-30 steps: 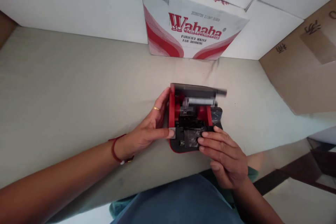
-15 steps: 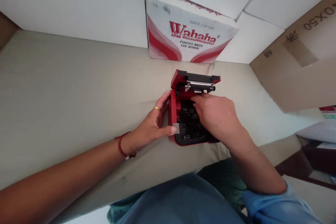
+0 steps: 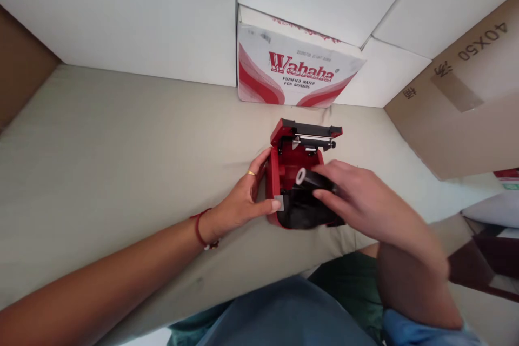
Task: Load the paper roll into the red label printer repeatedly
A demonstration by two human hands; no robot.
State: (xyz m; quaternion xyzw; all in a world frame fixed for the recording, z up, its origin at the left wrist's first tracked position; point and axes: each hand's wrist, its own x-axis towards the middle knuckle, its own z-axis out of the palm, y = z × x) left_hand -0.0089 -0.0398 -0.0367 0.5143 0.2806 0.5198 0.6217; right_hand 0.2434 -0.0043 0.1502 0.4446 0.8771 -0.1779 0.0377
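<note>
A small red and black printer [image 3: 274,173] stands on the pale cloth-like surface, its lid [image 3: 312,130] raised with a roller bar along the underside. My left hand [image 3: 247,197] grips the printer's left wall, thumb at a small grey patch on the front corner, fingers along the outer side. My right hand [image 3: 352,194] pinches a black ribbon roll [image 3: 316,179] with a white core end, held tilted over the opened body. Dark film [image 3: 304,208] spreads below the roll, across the front of the printer. The red inner bay shows behind the roll.
Behind the printer stands a white and red Wahaha water carton [image 3: 300,75], among large white boxes [image 3: 154,21]. A brown cardboard box [image 3: 466,102] stands at the right. The pale surface [image 3: 141,146] stretches to the left.
My right hand has come up and right out of the printer's bay, lifting the black ribbon roll into sight. My left hand still holds the printer's side. The whole view has shifted slightly.
</note>
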